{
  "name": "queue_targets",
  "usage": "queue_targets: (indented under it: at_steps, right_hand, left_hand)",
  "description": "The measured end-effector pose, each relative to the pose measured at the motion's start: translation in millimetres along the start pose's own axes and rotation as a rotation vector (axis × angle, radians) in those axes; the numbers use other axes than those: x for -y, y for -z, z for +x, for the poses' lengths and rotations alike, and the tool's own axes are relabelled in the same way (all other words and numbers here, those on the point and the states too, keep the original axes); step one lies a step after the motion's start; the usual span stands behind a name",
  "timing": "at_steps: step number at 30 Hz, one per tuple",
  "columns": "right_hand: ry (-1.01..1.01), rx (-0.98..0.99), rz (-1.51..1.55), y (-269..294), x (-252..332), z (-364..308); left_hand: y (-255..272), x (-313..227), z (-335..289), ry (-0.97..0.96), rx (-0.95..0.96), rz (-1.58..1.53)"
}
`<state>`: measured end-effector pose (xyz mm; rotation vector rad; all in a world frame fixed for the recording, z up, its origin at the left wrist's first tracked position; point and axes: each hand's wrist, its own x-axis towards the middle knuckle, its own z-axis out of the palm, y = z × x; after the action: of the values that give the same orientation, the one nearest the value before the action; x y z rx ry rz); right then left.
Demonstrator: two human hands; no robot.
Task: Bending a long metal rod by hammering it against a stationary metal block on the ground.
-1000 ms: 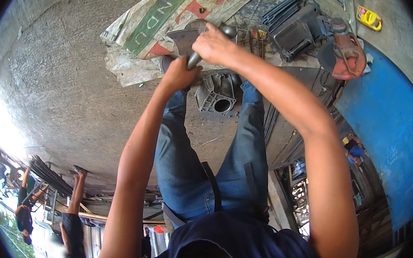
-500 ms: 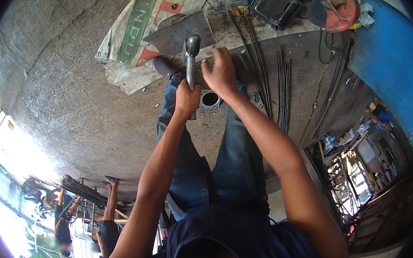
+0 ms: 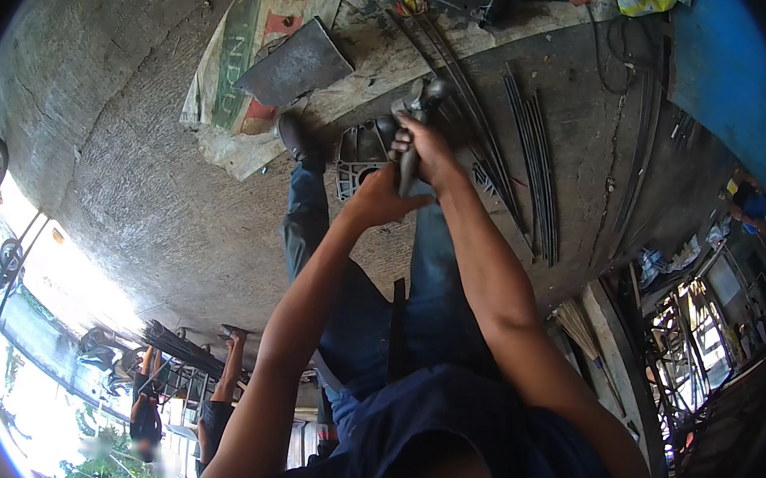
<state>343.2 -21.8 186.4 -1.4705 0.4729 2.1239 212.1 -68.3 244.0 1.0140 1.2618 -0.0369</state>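
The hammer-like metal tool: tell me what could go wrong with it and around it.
The hammer-like metal tool could slip from the right hand and strike the grey casting, seen just beside it. It might also fall onto the dark shoe. The thin rods lying on the floor could perhaps roll underfoot.

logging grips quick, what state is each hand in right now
Left hand: at the hammer-like tool, grip unclear.
Right hand: closed, holding that tool.
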Motion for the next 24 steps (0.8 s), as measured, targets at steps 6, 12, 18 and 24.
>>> queue_targets:
  at_steps: [6,12,18,24]
  right_hand:
    - [0.112,-0.241,-0.217,35.8,5.7,-24.2]
    - [0.220,-0.285,-0.250,-0.6,-50.5,-33.3]
    - [0.252,-0.269,-0.213,-35.6,-116.6,-23.2]
    - [0.258,-0.263,-0.250,-65.2,-142.1,-11.8]
  left_hand:
    - [32.9,57.0,-23.9,-0.044,-0.241,-0.294]
    - [95.1,141.6,-53.7,-0.179,-0.553,0.053]
    - [166.9,184.4,-109.5,-0.034,-0.509,-0.060]
    - [189.4,242.1,-124.6,0.060,-0.506,0.058]
